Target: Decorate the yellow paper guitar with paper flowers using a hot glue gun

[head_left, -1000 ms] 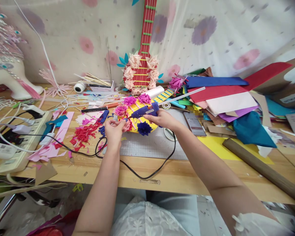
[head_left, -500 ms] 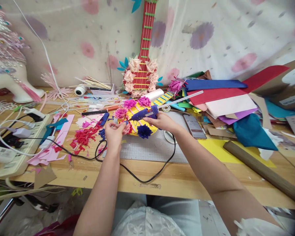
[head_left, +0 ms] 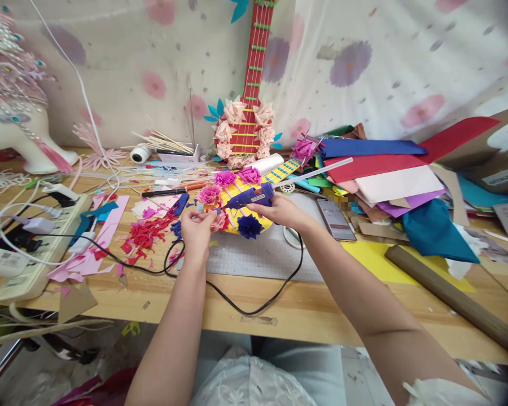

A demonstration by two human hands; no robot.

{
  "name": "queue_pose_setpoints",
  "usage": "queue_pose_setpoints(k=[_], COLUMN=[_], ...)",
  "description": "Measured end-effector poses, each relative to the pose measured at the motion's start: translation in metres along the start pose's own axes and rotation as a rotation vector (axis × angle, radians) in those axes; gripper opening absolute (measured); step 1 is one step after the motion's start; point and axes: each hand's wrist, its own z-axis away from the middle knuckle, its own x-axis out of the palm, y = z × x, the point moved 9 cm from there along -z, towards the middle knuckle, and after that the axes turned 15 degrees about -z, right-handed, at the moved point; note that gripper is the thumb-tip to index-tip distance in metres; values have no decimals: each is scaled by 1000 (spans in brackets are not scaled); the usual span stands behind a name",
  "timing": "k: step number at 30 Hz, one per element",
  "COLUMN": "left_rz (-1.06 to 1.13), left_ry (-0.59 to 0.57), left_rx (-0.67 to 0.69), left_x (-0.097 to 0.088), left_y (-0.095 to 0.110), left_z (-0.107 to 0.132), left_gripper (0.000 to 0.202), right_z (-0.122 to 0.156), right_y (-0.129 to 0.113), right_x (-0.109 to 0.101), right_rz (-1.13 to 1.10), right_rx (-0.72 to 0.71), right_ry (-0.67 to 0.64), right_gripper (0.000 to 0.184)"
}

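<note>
My right hand (head_left: 281, 210) is closed around the handle of a blue glue gun (head_left: 250, 196), with a long clear glue stick (head_left: 313, 171) sticking out of its back end. The nozzle points left, at the fingertips of my left hand (head_left: 197, 225). Those fingers pinch a small blue paper piece (head_left: 219, 212), mostly hidden. Beneath the gun lies a yellow paper guitar (head_left: 236, 221) with blue bars on its neck. Pink paper flowers (head_left: 209, 194) and a dark blue paper flower (head_left: 249, 226) sit on its body.
Red paper scraps (head_left: 150, 234) lie left of my hands, near a power strip (head_left: 46, 265). The gun's black cord (head_left: 254, 311) loops over the table's front. Rightward are a phone (head_left: 336, 219), coloured paper sheets (head_left: 389, 163) and a brown roll (head_left: 444, 290). A red guitar (head_left: 248, 132) stands behind.
The view has shifted very slightly. Both hands, the glue gun and the small blue piece keep nearly the same positions.
</note>
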Motion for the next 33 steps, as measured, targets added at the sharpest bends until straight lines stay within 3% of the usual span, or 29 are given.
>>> queue_pose_setpoints(k=[23,27,33], left_rz=[37,43,53], left_ry=[-15,-53,-125], left_rx=[-42,-42,14], left_x=[1,3,5], left_y=[1,2,9], left_z=[3,2,-6], left_gripper=[42,42,44], right_z=[5,10,31], right_y=[1,11,56], right_x=[1,-24,-96], right_rz=[-20,-37,-64], right_rx=[-5,37,106], right_ry=[-15,82,442], right_gripper=[43,46,48])
